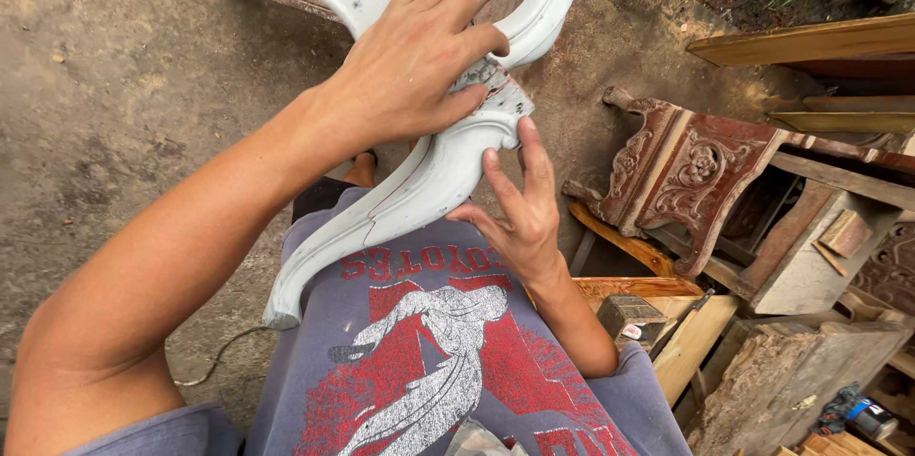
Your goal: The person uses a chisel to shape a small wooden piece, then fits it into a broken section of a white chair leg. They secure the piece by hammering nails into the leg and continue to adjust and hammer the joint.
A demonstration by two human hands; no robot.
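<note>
Object: curved carved wooden leg, painted pale grey-white, held in the air above the person's lap.
Left hand: wrapped over the upper bend, fingers curled around the far edge and the thumb pressing a small worn scrap, apparently sandpaper; a firm, closed hold.
Right hand: spread and mostly open just below the left-hand grip, fingertips resting against the near edge; it steadies the piece and does not clasp it.
Position: the leg runs from beyond the left-hand grip, up and away, down past the right hand to a blunt lower end near the grey printed shirt.
Handling (judged): stiff solid wood, moderately heavy, long enough to lever against a single grip; the paint looks smooth, so the narrow waist between the curves seems the surest hold.
Fragility (judged): the wood appears sturdy, though thin scroll tips and chipped paint edges could flake.
Appearance: sweeping S-curve, raised moulded rib along the face, a thin dark line near the lower half.
Surroundings: to the right of the grip, a dark red carved panel and stacked boards; dirt ground to the left.
</note>
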